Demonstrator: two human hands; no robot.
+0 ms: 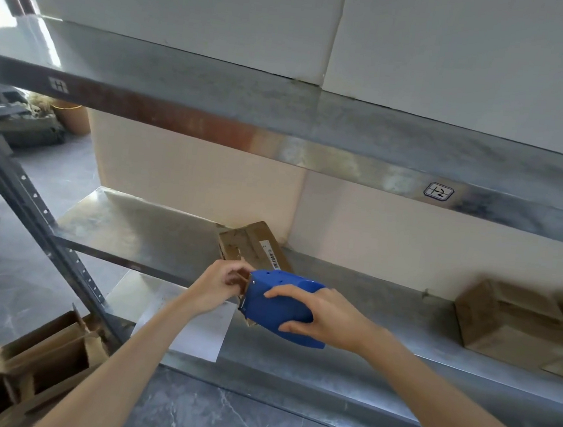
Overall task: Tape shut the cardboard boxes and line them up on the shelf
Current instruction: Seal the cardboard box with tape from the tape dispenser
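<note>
Box [256, 245] on shelf [345, 353] just beyond my hands, looks untaped. Right boxes [510, 318] blurred, can't tell. Floor boxes [35, 361] near left, open. Right hand [328, 316] fingers wrap dispenser [281, 303]; left hand [218, 286] fingers pinch tape end [242, 278]. Most taping and lining-up left, I'd say.

Head camera looks forward-down, seemingly close, at the shelf [418, 316].
</note>
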